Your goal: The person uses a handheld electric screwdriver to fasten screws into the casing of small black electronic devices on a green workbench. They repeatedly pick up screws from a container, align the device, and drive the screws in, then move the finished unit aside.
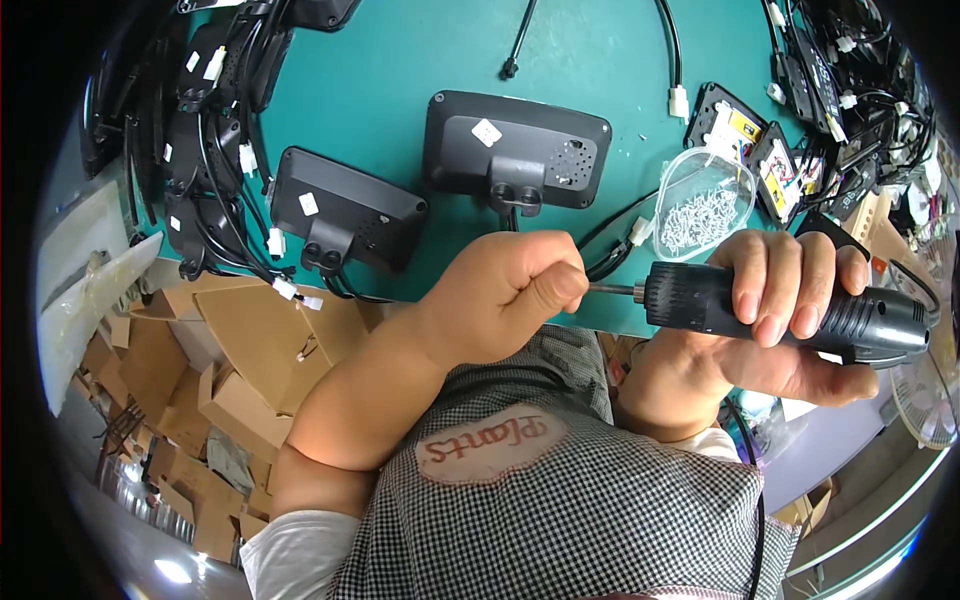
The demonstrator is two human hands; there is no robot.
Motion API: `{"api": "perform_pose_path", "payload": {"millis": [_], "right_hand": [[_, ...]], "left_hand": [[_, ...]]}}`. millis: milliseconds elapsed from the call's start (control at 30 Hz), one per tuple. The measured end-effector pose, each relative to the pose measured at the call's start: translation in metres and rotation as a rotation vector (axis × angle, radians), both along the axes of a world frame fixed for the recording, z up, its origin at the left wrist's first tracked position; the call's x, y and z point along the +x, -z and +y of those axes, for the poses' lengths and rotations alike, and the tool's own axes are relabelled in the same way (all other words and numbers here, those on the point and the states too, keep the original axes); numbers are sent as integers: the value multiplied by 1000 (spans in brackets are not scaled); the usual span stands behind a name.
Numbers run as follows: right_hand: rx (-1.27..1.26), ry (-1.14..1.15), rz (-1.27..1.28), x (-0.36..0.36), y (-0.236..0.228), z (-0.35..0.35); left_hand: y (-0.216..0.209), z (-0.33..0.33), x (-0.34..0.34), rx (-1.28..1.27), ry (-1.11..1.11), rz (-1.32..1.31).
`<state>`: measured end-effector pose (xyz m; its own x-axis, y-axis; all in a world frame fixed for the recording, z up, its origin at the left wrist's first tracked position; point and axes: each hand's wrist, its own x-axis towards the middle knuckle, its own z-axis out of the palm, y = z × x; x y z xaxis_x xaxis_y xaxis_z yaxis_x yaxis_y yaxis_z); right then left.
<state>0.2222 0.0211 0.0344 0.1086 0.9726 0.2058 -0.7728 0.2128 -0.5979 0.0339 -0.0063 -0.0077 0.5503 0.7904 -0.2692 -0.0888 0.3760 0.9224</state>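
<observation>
My right hand point(785, 290) is wrapped round a black electric screwdriver point(690, 300), held level with its bit pointing left. At the bit's tip is my left hand point(520, 290), closed with thumb and fingers pressed together. Whatever it pinches there is hidden or too small to make out. Just beyond my left hand a black plastic display housing point(460, 150) lies back side up, with a white label and a bracket toward me. A second such housing point(375, 215) lies tilted to its left. Beyond the screwdriver stands a clear plastic tub point(660, 225) of small silver screws point(700, 218).
Black housings with cables point(205, 150) are stacked at the left of the green table point(400, 50). Opened housings point(780, 172) with wires lie at the right, near a cable heap point(880, 120). Loose cables cross the far side. Cardboard boxes point(245, 400) stand below the table edge.
</observation>
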Motion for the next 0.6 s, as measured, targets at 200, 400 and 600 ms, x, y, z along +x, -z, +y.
{"api": "perform_pose_path", "payload": {"millis": [200, 400, 600], "right_hand": [[97, 88, -354, -1, 17, -18], [183, 249, -624, -2, 54, -28], [195, 278, -668, -4, 70, -25]], "left_hand": [[21, 1, 5, 401, -314, 543], [32, 13, -10, 533, -116, 1068], [41, 13, -9, 575, -111, 1051]]}}
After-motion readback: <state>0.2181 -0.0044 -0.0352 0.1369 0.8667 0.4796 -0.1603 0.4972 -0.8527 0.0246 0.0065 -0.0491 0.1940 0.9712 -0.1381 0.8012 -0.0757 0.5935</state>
